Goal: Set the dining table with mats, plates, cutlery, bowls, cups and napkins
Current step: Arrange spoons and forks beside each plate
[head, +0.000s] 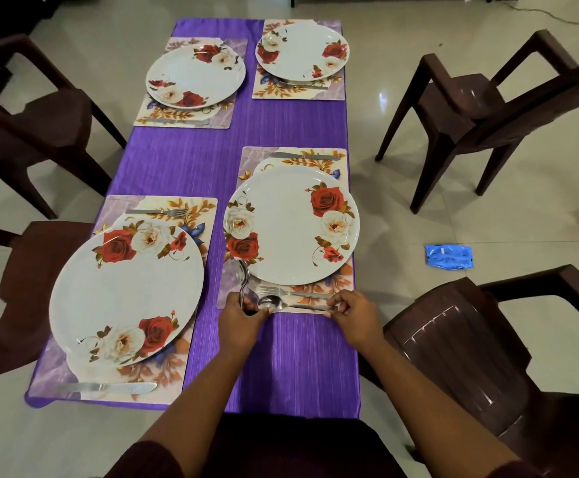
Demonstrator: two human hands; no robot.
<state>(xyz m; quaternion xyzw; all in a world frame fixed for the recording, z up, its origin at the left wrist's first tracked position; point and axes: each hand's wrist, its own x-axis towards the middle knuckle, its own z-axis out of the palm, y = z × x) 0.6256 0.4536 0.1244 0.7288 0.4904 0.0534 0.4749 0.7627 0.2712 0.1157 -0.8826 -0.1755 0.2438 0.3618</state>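
Spoon [270, 302] at lower centre is being pinched at both ends, left hand [243, 313] and right hand [353, 310]; thin, stiff, slippery steel, best held by the handle.

**What the view hides**

The left hand [243, 317] covers the handle ends of the spoons [244, 277] it grips, so their number is unclear. The right hand [351, 310] hides the handle tip of the spoon [274, 302] between the hands. Beyond the hands, the plate [291, 224] covers most of its mat [232, 288]. Both forearms run off the bottom edge.
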